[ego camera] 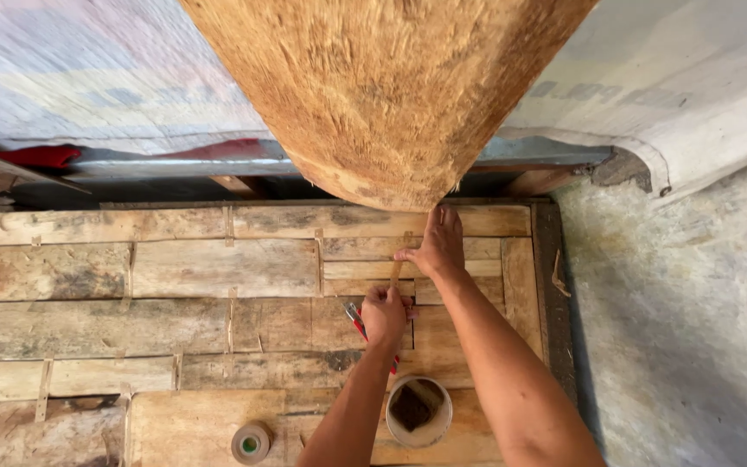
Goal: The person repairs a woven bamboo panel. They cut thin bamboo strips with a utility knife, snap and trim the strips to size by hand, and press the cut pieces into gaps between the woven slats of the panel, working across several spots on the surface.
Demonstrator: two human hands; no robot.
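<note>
Fingers of my left hand point(384, 316) are curled tight around a red-handled tool point(357, 322), just below the middle of the frame. Directly above it, my right hand point(436, 246) lies flat, fingers pressed together, pinning a thin bamboo strip point(396, 272) against the patched wooden platform point(175, 268). A large fibrous brown mass point(386, 95) hangs over the fingertips from the top centre. Near the bottom edge, between my forearms, I see a round container point(419, 412) holding a dark block, with a small tape roll point(252, 443) left of it. Grey concrete floor point(685, 329) fills the right side.
</note>
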